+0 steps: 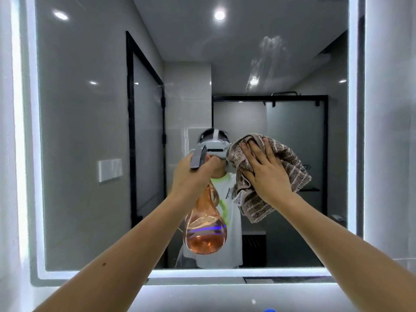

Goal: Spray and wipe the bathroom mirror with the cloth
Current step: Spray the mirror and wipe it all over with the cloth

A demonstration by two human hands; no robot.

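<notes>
The bathroom mirror (85, 122) fills the view, framed by a lit white strip. My left hand (191, 176) is raised in front of its middle, shut on the grey head of a clear spray bottle (206, 228) holding orange liquid, with the nozzle toward the glass. My right hand (264, 174) lies flat with fingers spread on a brown striped cloth (290, 165), pressing it against the mirror right of centre. A patch of wet spray streaks (267, 59) shows on the glass at the upper right.
The reflection shows a person with a headset, a black-framed door and a shower screen. A narrow ledge (202, 282) runs under the mirror. A small blue object (270, 310) peeks in at the bottom edge.
</notes>
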